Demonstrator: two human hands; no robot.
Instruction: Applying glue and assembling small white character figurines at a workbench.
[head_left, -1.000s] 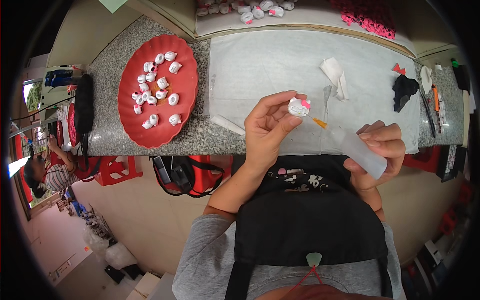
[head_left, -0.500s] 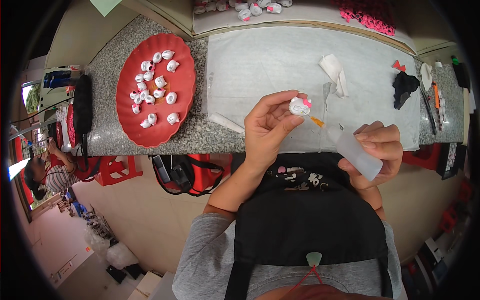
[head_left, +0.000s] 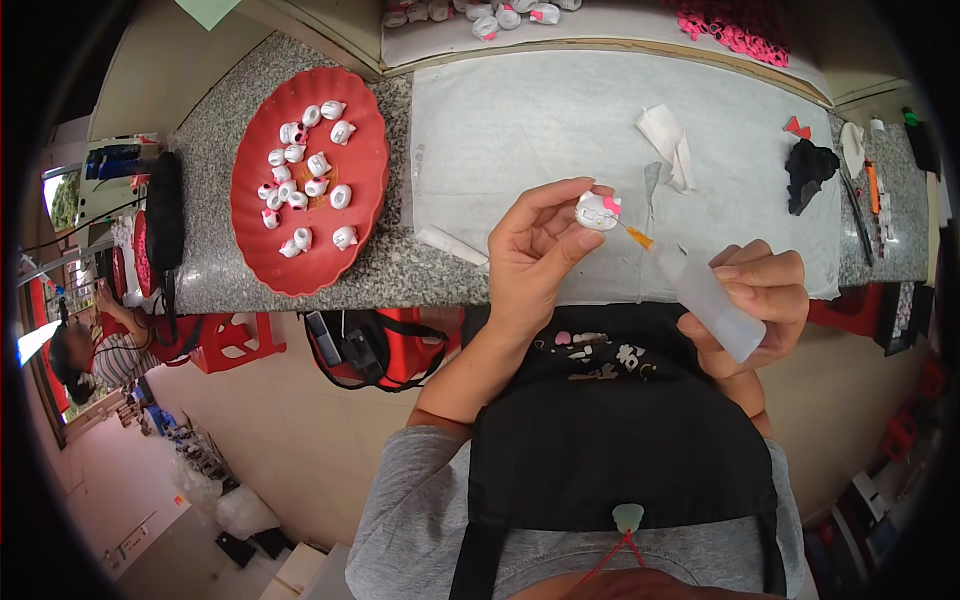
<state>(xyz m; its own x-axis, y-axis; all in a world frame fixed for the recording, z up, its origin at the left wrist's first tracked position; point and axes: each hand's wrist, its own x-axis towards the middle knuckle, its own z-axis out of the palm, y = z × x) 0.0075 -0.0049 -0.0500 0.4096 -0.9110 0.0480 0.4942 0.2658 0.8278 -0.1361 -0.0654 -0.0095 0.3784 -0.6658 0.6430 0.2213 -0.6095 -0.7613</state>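
Between the thumb and fingers of my left hand (head_left: 545, 235) is a small white cat-head figurine (head_left: 597, 213) with a pink bow, its outlined front turned toward the bottle. My right hand (head_left: 760, 295) is wrapped round a translucent white squeeze bottle (head_left: 722, 312), tilted with its tip up and to the left. An orange needle tip (head_left: 638, 238) on the bottle points at the figurine; whether its thin end touches the surface is too small to tell. To the left, a red scalloped plate (head_left: 345, 235) bears several similar white heads.
White paper (head_left: 520, 120) covers the worktop, with a crumpled tissue (head_left: 668, 145) and a black cloth (head_left: 810, 175) on it. A shelf behind holds white heads (head_left: 500, 18) and pink pieces (head_left: 735, 30). A person (head_left: 110, 345) sits far left.
The bottle and my right hand have shifted very slightly to the right, and the needle tip with them. The figurine stays in my left hand, nearly still.
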